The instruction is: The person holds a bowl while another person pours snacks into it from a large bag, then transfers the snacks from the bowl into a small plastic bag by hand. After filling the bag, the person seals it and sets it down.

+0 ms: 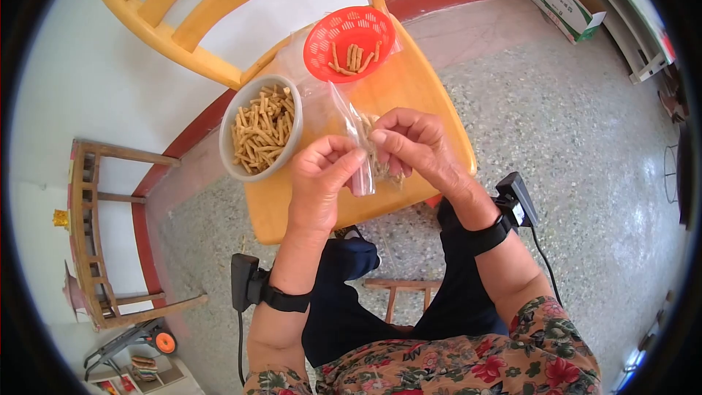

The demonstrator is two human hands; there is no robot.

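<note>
Over the front of the wooden chair seat (417, 77), my left hand (319, 175) pinches one side of a clear plastic zip bag (363, 181) between thumb and fingers. My right hand (418, 145) is closed on the bag's other side, thumb against fingers. Some tan pieces seem to show through the plastic, partly hidden by my right fingers. Left of the bag, a whitish plastic bowl (225, 143) is heaped with short tan sticks (262, 132). Farther back stands a red perforated basket (319, 33) holding several similar sticks (354, 58).
More clear plastic (296, 55) lies between bowl and basket. The chair's backrest (183, 29) rises at the back left. A wooden frame (91, 230) stands by the left wall, and a carton (567, 4) sits at the far right. Cables hang from both wrist straps.
</note>
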